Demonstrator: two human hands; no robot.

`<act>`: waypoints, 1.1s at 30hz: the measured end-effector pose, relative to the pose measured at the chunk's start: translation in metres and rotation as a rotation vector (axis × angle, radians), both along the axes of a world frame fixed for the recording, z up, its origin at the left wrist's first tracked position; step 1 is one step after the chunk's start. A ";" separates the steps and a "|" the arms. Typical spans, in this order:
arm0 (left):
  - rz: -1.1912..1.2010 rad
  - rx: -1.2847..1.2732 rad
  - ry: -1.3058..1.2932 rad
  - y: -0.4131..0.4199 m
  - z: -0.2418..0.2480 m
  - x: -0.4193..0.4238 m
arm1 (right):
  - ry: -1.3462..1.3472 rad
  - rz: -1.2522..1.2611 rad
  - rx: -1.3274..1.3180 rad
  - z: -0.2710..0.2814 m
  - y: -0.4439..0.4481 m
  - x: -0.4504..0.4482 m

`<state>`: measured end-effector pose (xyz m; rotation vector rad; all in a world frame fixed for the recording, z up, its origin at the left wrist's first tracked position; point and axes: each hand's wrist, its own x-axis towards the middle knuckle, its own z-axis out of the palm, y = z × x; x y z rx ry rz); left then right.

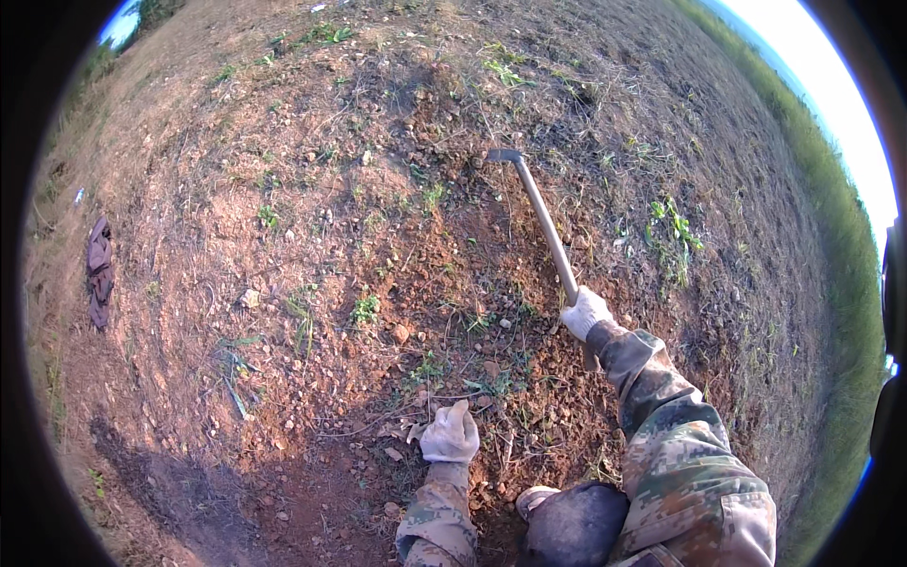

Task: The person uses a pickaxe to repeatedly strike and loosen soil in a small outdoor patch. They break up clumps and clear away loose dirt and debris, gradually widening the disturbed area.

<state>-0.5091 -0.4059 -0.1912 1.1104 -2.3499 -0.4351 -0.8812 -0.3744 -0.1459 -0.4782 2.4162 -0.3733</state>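
My right hand (587, 313), in a white glove, grips the shaft of a hand hoe (545, 220). The hoe reaches up and to the left, and its narrow metal head (504, 155) is over the loose soil near upper centre. My left hand (451, 432), also in a white glove, is low over the soil at bottom centre. Its fingers are curled beside dry stalks and a thin twig (368, 427); whether it holds any of them is unclear. Both arms wear camouflage sleeves. Small green weeds (365, 309) grow in the reddish, stony soil between the hands and the hoe head.
My bent knee (577, 524) and part of a shoe (533, 499) are at the bottom. A dark cloth (100, 273) lies far left. Leafy plants (677, 227) lie right of the hoe. A stone (249, 298) sits left of centre, and tall grass (843, 283) borders the right.
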 end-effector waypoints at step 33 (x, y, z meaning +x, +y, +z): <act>0.116 0.134 -0.112 -0.021 0.009 0.021 | 0.020 -0.073 -0.295 0.005 -0.251 -0.022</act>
